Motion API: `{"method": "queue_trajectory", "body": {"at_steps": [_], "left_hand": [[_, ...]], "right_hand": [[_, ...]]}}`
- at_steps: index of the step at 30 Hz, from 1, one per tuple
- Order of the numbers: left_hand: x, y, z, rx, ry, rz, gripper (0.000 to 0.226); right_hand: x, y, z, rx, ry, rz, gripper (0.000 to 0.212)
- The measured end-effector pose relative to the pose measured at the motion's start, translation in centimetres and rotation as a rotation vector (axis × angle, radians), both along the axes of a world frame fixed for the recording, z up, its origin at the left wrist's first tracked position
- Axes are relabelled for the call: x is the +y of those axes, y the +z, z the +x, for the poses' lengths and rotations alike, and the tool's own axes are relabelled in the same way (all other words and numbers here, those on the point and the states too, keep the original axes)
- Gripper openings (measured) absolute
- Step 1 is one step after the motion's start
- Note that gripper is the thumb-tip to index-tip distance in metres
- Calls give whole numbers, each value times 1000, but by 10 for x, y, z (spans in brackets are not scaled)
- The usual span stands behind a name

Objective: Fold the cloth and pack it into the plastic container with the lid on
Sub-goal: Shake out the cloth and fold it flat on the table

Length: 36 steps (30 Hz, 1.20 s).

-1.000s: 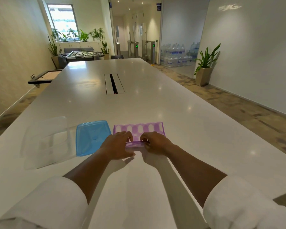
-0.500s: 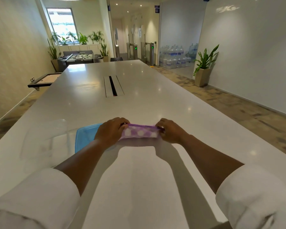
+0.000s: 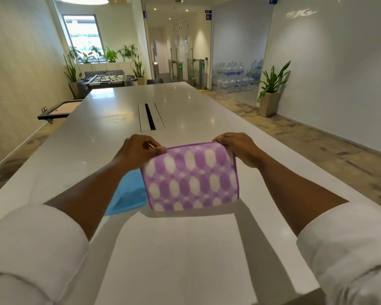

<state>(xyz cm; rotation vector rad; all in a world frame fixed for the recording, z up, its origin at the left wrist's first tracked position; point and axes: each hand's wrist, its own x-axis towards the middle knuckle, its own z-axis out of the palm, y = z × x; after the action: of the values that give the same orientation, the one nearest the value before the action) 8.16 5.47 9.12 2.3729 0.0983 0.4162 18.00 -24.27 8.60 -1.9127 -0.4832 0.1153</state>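
- The left hand (image 3: pixel 139 151) pinches the upper left corner of the purple-and-white cloth (image 3: pixel 190 177); its grip is pressed together on the fabric's edge.
- The right hand (image 3: pixel 238 148) pinches the upper right corner in the same way, fingers curled over the purple hem.
- The cloth hangs between the two hands above the white worktop (image 3: pixel 174 249), lifted clear of it, patterned face toward the camera, its lower edge curving slightly and its shadow falling on the surface beneath.
- A blue lid (image 3: pixel 128 194) lies flat on the worktop just beside the cloth's lower left, partly hidden behind the left forearm and the fabric.
- Both forearms are bare, with white sleeves (image 3: pixel 31 245) rolled up near the elbows.
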Motion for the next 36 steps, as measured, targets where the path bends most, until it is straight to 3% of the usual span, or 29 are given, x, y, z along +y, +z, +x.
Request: {"method": "queue_trajectory", "body": {"at_steps": [3,5,10,13,20,27,32,36], "left_hand": [[0,8,-3,230,-82,-73,43],[1,6,-3,320,-95,-80,37],[11,-16,-2,458,-152,-17,31],[18,-31,-4,420,-128,236,28],[6,-54,-10,113,128,350,14],[2,-63,-24,-17,249,431,13],[-2,-64,-28,-35,236,436,15],[4,-71,-39,110,78,386,11]], "right_hand": [[-5,1,-1,83,46,-84,28],[-5,-4,-1,111,42,-144,27],[-3,-24,5,-26,45,-377,22],[-5,-35,12,-82,54,-477,20],[-2,-57,12,-302,-35,-462,9],[-8,-69,11,-508,-74,-448,10],[-8,-67,3,-507,-71,-428,12],[-19,-73,-5,-324,73,-642,11]]}}
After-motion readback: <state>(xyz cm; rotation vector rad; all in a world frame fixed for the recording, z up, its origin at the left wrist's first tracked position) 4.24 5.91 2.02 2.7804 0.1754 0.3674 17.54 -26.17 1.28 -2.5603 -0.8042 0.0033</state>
